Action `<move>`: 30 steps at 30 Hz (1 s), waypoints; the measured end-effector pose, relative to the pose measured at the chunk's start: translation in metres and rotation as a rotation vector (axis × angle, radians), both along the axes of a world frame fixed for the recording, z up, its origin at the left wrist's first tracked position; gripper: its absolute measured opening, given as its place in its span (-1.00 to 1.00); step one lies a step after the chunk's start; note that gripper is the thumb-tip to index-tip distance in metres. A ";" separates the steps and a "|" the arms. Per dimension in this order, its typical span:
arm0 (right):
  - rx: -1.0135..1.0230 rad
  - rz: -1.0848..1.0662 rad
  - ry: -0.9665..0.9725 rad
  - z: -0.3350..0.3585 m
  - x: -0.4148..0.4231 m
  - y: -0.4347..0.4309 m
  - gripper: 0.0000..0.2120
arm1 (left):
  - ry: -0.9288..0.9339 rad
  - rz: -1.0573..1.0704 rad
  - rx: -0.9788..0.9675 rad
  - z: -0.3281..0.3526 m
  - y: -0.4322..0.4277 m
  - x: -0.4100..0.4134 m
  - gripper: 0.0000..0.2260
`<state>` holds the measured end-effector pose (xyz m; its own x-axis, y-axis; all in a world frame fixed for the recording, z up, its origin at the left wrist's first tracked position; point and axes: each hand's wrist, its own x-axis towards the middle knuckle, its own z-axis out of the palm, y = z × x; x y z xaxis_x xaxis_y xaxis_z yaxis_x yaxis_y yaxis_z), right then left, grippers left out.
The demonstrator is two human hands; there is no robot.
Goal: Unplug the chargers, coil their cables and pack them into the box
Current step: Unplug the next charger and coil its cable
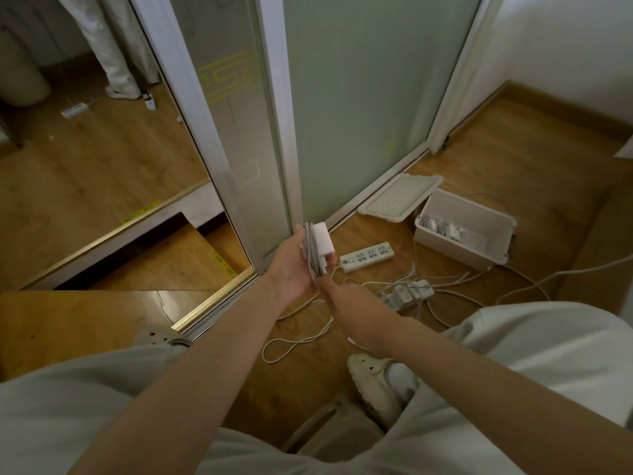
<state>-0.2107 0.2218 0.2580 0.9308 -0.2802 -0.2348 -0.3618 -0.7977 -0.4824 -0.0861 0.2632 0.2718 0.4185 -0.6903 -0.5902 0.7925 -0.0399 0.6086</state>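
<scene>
Clamps charger (pixel 323 243) and cable loops (pixel 310 262) in left grip (pixel 296 269) to stop uncoiling. Points right grip (pixel 349 303) at loops, likely feeding slack; cannot tell its hold.

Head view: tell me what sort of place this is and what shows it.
Probably a room in a home, perhaps a bedroom or hallway. It has a wood-look floor with wooden skirting under a white wall, a tall mirror reaching down to the floor, and a frosted glass door.
</scene>
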 end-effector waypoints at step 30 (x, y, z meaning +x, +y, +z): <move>-0.257 -0.028 0.008 0.037 0.021 -0.053 -0.63 | -0.910 -0.961 0.365 0.022 0.025 0.039 -0.50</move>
